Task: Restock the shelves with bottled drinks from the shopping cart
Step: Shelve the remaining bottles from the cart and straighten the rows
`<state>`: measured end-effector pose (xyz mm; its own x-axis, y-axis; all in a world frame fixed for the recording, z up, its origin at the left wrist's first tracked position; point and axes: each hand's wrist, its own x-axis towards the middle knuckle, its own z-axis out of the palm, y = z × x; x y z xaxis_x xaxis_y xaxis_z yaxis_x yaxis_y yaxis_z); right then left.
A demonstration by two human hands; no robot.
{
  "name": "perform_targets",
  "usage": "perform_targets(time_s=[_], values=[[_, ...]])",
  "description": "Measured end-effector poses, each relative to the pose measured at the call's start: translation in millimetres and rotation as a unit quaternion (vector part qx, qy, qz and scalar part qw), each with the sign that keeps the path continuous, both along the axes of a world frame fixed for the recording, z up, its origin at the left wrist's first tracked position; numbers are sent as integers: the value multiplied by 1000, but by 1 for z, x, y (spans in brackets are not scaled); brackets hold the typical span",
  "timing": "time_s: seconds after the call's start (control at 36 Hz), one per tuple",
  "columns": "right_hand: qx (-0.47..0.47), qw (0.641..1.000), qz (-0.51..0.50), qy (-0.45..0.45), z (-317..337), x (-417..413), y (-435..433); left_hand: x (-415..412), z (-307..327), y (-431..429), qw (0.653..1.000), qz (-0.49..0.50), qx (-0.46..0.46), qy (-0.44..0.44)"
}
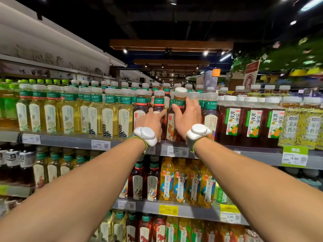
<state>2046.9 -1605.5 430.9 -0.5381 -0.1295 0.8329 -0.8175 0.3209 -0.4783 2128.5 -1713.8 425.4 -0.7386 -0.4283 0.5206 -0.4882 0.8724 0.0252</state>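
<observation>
The right hand (187, 117) clamped the dark tea bottle (179, 100) at the top shelf (70, 140) front, 1 o'clock from the straight-fingered left hand (150, 121); full, likely heavy and slick, better gripped mid-body.

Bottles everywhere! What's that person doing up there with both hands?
A person is filling a shop shelf with tea bottles. The right hand has its grip round a dark tea bottle with a white cap, whose top stands above the row on the upper shelf. The left hand, fingers straight, touches the neighbouring dark bottle in that row, perhaps steadying it. Whether the gripped bottle already stands on the shelf is hidden behind the hands.
</observation>
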Motion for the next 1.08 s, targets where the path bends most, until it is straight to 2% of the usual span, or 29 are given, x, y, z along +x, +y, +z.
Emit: perform_targets(time_s=[0.08, 0.22, 0.47, 0.69, 0.86, 1.08], values=[[57, 997, -45, 0, 1, 0, -2, -1, 0, 5, 1000, 12, -15, 7], [88, 992, -87, -27, 5, 1, -11, -6, -1, 3, 1000, 16, -16, 3], [98, 994, -38, -20, -26, 6, -10, -12, -3, 2, 1000, 22, -17, -1], [159, 984, -75, -19, -27, 1, -10, -13, -2, 4, 999, 26, -20, -10], [150, 986, -76, 1, -41, 4, -8, -13, -3, 3, 999, 26, -22, -13], [211, 974, -77, 7, -55, 1, -11, -12, -2, 4, 999, 24, -23, -16]])
